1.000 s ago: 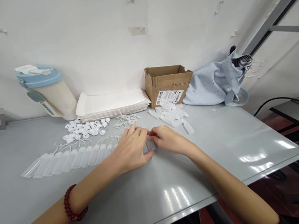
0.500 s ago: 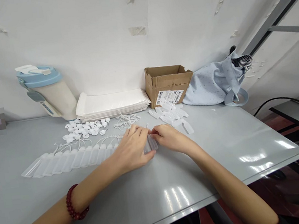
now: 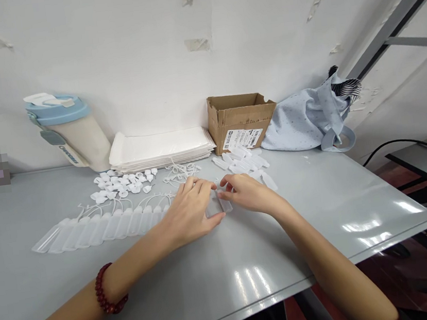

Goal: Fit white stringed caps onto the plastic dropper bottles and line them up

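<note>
A row of flat translucent plastic sleeves (image 3: 101, 229) lies on the grey table, with white tops and thin cords at their far ends. My left hand (image 3: 190, 207) covers the row's right end. Its fingertips bend over the far end of a sleeve and its thumb presses at the near end. At the row's rightmost sleeve (image 3: 226, 206), my right hand (image 3: 244, 192) has its thumb and forefinger curled at the upper end; the exact contact is partly hidden. Small white caps (image 3: 123, 184) and a tangle of cords (image 3: 181, 170) lie behind the row.
Loose translucent sleeves (image 3: 247, 162) are heaped before an open cardboard box (image 3: 241, 117). A stack of white paper envelopes (image 3: 161, 145) and a blue-lidded bottle (image 3: 78, 135) stand against the wall. At right sits a light blue cloth bag (image 3: 298, 121). The table's front edge (image 3: 255, 308) runs below my arms.
The rightmost sleeve has shifted slightly right. My right hand has moved a little right, its forefinger drawn slightly back from my left fingertips. My left hand stays nearly in place.
</note>
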The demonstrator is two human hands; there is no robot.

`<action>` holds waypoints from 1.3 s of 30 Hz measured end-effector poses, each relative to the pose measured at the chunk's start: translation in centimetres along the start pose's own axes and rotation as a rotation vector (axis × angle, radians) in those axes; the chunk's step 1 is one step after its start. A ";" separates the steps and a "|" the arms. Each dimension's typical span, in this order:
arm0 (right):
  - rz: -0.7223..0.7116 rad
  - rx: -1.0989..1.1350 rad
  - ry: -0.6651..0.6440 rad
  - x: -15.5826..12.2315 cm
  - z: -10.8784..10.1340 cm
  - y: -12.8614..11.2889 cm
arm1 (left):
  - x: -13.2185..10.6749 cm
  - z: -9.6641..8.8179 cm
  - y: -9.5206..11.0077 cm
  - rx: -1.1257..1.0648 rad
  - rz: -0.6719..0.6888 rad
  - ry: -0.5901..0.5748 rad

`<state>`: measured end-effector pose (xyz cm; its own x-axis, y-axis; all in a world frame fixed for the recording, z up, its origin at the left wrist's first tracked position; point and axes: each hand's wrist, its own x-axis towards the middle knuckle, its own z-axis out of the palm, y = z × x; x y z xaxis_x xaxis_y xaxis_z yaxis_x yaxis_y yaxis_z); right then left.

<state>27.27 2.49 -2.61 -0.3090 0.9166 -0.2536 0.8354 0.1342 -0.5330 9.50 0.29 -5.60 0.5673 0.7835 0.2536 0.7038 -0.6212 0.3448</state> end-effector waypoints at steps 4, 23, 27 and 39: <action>-0.029 0.011 -0.087 -0.1 -0.8 0.8 | -0.2 -0.7 0.1 0.006 0.003 0.037; -0.246 0.001 -0.157 0.5 -0.3 0.9 | -7.3 1.4 2.8 -0.235 0.342 0.115; -0.263 0.023 -0.147 0.5 0.2 0.5 | -7.3 1.0 3.1 -0.214 0.351 0.108; -0.255 0.037 -0.133 0.7 0.9 0.4 | -7.1 1.2 3.2 -0.184 0.342 0.154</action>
<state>27.00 2.80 -3.76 -0.5662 0.7971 -0.2097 0.7065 0.3383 -0.6216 8.20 -7.29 -7.43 0.6749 0.5346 0.5087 0.3899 -0.8436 0.3693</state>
